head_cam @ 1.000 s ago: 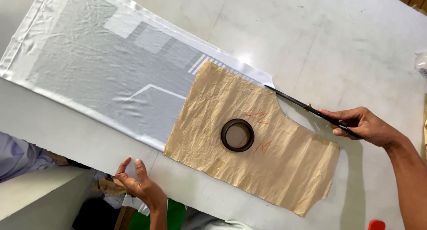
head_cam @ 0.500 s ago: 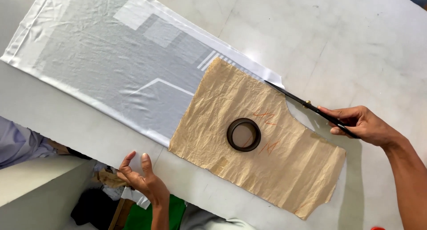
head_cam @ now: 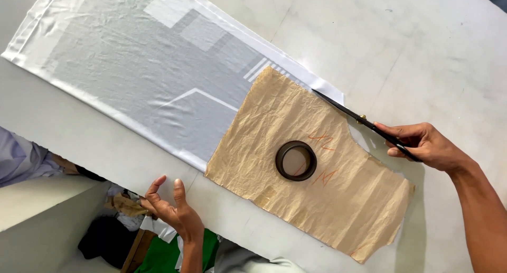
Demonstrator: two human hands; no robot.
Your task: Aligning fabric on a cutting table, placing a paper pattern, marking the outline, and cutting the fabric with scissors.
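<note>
Right hand (head_cam: 428,146) is closed around the handles of the black scissors (head_cam: 364,121); blades run long and thin up-left from the hand, tip resting at the upper edge of the brown paper pattern (head_cam: 311,167) where it meets the white-grey fabric (head_cam: 158,77); blades look nearly closed, can't tell if any cloth is between them; scissors' long axis roughly follows the pattern's upper-right edge, so the edge lies straight ahead of the blade tips, away from the hand; pattern lies flat and crumpled on the fabric's right end, both on the pale counter (head_cam: 422,40), long axis slanting down-right; a dark ring (head_cam: 296,160) sits on the middle of the pattern as a weight, red marks just beside it; left hand (head_cam: 171,209) is off the counter at the near edge, fingers loosely spread, palm open, holding nothing, well apart from pattern and scissors; right hand is clearly the nearer one to the pattern edge; a light purple sleeve (head_cam: 21,162) shows at far left; dark and green cloth (head_cam: 163,252) lies below the counter edge.
</note>
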